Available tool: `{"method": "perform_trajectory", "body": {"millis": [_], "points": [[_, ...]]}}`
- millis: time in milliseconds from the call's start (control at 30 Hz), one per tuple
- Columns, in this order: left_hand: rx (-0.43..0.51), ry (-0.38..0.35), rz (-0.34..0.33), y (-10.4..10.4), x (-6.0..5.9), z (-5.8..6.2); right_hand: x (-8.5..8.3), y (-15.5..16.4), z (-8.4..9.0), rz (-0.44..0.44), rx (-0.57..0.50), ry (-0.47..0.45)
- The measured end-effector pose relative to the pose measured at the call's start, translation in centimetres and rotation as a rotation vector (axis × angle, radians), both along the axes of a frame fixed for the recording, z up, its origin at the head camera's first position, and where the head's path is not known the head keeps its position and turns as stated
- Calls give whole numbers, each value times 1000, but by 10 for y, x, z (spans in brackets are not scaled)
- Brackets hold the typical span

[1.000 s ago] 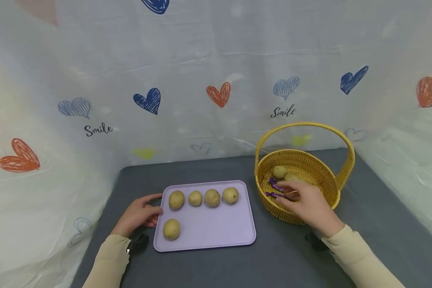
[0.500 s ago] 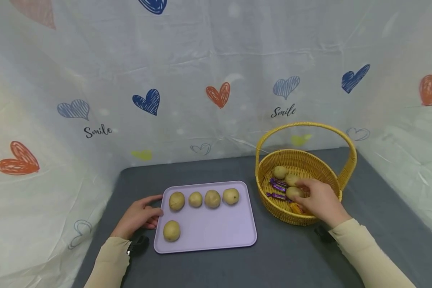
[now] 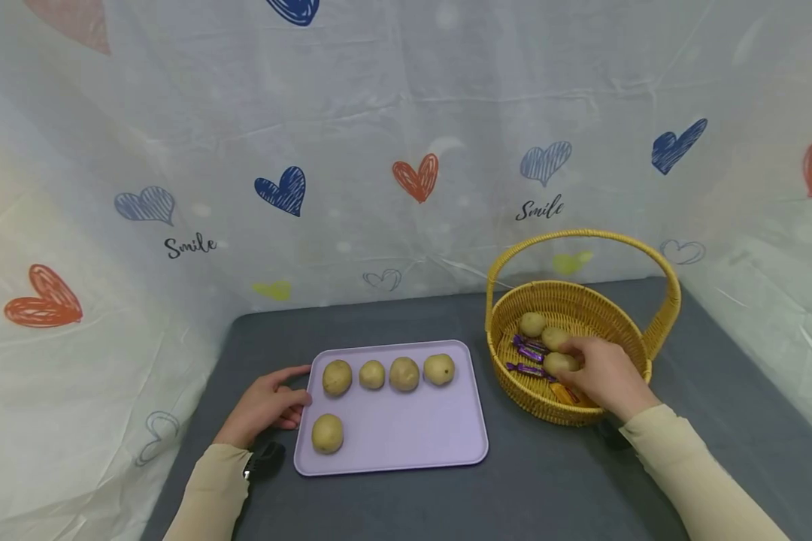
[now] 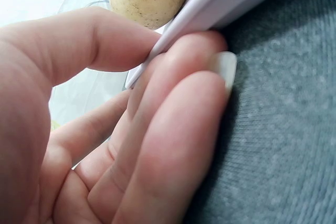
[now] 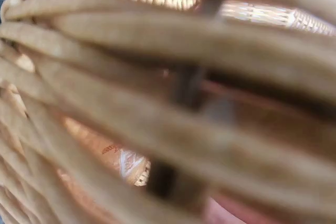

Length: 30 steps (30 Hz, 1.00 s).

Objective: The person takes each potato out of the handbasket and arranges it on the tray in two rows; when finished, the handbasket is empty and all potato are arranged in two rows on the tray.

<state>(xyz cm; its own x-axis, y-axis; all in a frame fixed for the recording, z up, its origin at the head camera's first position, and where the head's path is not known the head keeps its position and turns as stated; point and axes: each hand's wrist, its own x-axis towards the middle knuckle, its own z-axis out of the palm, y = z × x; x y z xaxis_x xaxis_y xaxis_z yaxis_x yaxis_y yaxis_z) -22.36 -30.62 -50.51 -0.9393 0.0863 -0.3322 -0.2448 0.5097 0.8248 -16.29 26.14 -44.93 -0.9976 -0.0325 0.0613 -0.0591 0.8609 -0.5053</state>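
In the head view my left hand (image 3: 266, 406) is at the left edge of a lilac tray (image 3: 406, 432). Up close in the left wrist view, the thumb lies over the tray's rim (image 4: 176, 30) and curled fingers press it from outside, so the rim is pinched. My right hand (image 3: 612, 376) reaches into a yellow woven basket (image 3: 514, 394), its fingertips around a potato (image 3: 560, 365). Behind that potato lie two more, one a round potato (image 3: 532, 324). Purple-wrapped candies (image 3: 529, 350) and an orange-wrapped candy (image 3: 563, 393) lie beside them. Basket weave (image 5: 131, 98) fills the right wrist view and hides most of the hand.
On the tray, several potatoes stand in a row along the far side, and a single potato (image 3: 328, 433) lies near the front left. The basket's tall handle (image 3: 585, 234) arches over it. A white curtain (image 3: 352, 248) with printed hearts hangs behind the dark grey table (image 3: 392, 503).
My right hand has shifted to the right inside the basket, and the potato at its fingertips and the orange candy now show. The left hand keeps its place on the tray rim.
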Motion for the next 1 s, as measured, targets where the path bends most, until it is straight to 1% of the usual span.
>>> {"method": "perform_trajectory", "body": {"millis": [167,300,467,600,767,1000], "points": [[-3,-5,4,1,0,-1,-2,0,0,8,10,1],[-3,-4,8,0,0,-1,-1,-1,1,16,19,19],[4,-4,0,-1,1,-1,2,0,4,28,17,43],[-4,3,-8,0,2,0,3,0,8,16,24,57],[-9,-2,5,0,2,0,4,-5,18,16,15,56],[-8,7,0,2,2,3,9,-29,43,46,-38,74]]}}
